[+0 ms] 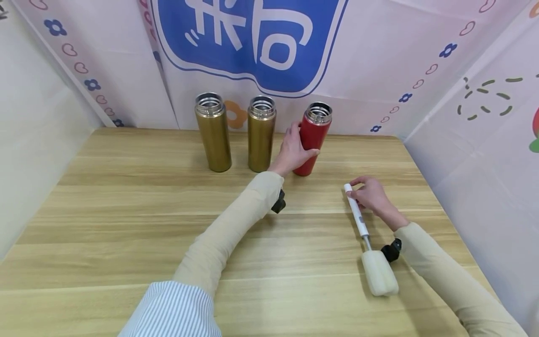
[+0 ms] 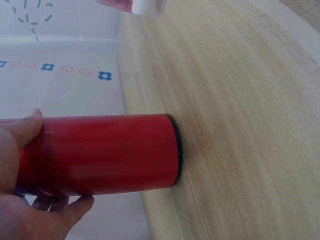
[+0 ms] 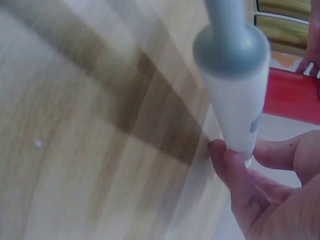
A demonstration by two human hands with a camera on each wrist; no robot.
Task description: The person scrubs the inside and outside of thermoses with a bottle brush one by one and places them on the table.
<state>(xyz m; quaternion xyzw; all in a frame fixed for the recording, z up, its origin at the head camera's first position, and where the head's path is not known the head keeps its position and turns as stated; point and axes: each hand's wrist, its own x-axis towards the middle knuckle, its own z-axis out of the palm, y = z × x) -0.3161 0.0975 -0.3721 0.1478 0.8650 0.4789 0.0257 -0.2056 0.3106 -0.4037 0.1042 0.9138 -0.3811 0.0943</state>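
A red bottle with a bare metal mouth stands at the back of the table, and my left hand grips it from the left side. In the left wrist view the thumb and fingers lie around the red bottle, whose dark base is at the wood. My right hand pinches the end of a white handle belonging to a bottle brush. The brush's pale sponge head points toward me, low over the table. In the right wrist view, fingertips and thumb hold the handle near its end.
Two gold bottles, one at the left and one in the middle, stand uncapped left of the red one. A printed cloth backdrop rises directly behind the wooden table. Side walls of cloth bound it left and right.
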